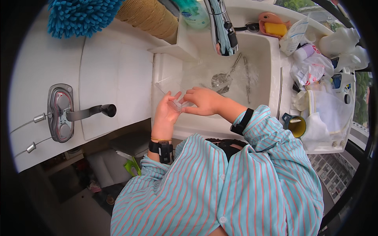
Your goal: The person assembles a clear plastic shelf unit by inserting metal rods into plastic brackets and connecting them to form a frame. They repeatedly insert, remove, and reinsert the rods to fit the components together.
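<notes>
Over the front left of the white sink [185,126], my two hands meet around a small see-through piece [178,104], perhaps glass or plastic; its exact kind cannot be made out. My left hand [166,110] cups it from the left, palm turned up and fingers curled. From the right, my right hand [202,101] reaches over with its fingers bent against the same piece. Beyond the hands, a metal strainer or ladle [220,80] and a slim metal utensil [247,78] lie in the wet basin.
A chrome faucet [222,27] hangs over the basin's far side. A fish-shaped holder with a yellow sponge [275,29] sits at the back right. Bags and white bottles [334,42] crowd the right ledge, with a dark cup [295,125] nearer. A grey handled device [63,114] lies left.
</notes>
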A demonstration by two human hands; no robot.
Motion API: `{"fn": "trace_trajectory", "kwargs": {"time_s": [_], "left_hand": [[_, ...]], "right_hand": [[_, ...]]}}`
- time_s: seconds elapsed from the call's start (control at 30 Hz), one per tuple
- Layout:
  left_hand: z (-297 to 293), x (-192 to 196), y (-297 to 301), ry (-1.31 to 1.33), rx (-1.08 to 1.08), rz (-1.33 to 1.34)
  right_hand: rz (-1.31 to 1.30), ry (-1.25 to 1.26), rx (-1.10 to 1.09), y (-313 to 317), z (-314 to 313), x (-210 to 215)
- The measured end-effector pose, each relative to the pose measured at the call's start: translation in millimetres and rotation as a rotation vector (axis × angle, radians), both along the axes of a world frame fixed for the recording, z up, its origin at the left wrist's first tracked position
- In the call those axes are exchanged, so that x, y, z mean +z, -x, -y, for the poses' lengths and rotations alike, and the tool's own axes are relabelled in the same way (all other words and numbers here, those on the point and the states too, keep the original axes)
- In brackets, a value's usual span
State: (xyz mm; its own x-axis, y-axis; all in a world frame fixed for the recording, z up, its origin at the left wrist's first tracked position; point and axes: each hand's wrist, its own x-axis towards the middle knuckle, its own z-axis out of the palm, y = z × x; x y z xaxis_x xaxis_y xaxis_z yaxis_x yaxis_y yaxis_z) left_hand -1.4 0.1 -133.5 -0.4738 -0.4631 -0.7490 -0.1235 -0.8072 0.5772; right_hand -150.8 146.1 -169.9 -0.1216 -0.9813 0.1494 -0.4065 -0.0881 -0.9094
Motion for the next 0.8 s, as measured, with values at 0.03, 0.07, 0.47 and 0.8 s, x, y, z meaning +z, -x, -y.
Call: {"fn": "trace_trajectory", "kwargs": {"time_s": [0.03, 0.07, 0.47, 0.8], "left_hand": [[3, 0, 0, -0.068, 0.004, -0.021], [5, 0, 2, -0.129, 0.013, -0.055], [13, 76, 6, 0.971, -1.054, 0.116], [15, 57, 5, 0.32, -0.456, -0.054]], "right_hand": [[-0.186, 0.085, -0.017, 3, -8, 3], [-0.152, 0.066, -0.043, 4, -8, 7], [0.341, -0.046, -0.281, 66, 2, 17], [0.187, -0.433, -0.931, 71, -29, -155]]}}
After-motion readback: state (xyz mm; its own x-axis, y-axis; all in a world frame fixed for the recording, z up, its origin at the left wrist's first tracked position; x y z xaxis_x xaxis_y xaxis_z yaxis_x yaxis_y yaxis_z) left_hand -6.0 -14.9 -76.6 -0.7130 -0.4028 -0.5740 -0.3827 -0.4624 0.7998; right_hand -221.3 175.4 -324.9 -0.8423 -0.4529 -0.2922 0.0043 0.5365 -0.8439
